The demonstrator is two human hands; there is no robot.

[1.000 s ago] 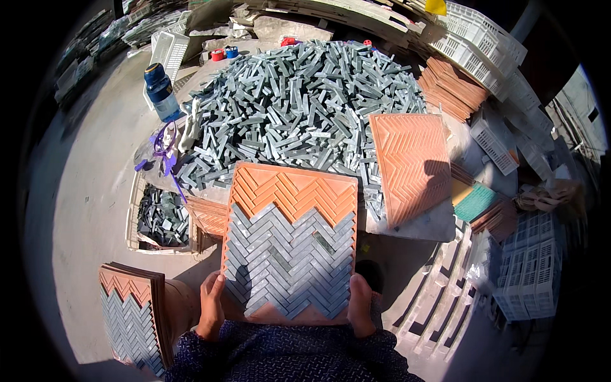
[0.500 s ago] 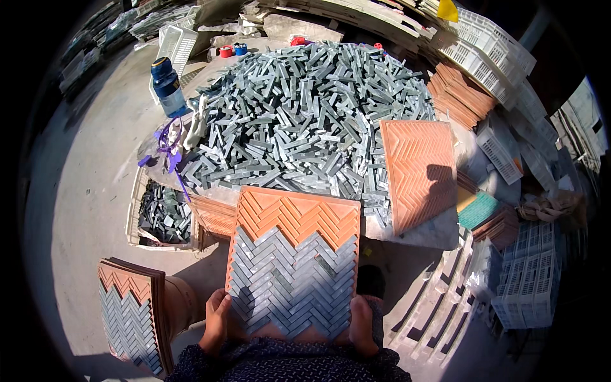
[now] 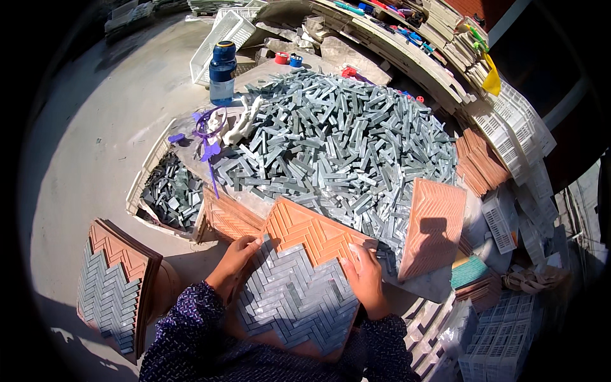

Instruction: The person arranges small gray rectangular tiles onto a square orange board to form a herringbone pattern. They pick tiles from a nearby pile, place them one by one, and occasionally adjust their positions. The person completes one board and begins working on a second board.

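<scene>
An orange herringbone mould tray (image 3: 298, 224) lies in front of my body, turned a little clockwise. Grey stone strips (image 3: 299, 293) fill most of its grooves in a zigzag; the far end shows bare orange grooves. My left hand (image 3: 234, 262) is closed on the tray's left edge, thumb on top near the upper strips. On the opposite edge my right hand (image 3: 368, 279) is closed too, its thumb lying over the rim. The fingers beneath the tray are hidden. Beyond it a big heap of loose grey strips (image 3: 344, 140) covers the table.
At the left stands a stack of part-filled trays (image 3: 114, 286). A crate of dark stone pieces (image 3: 137, 191) is beside the table. An empty orange mould (image 3: 433, 229) leans on the heap's right. A blue bottle (image 3: 222, 76) and purple ties (image 3: 207, 143) sit at the table's far left.
Both hands have moved from the tray's near corners up to the far part of its sides. The tray has turned clockwise, and the head view has shifted.
</scene>
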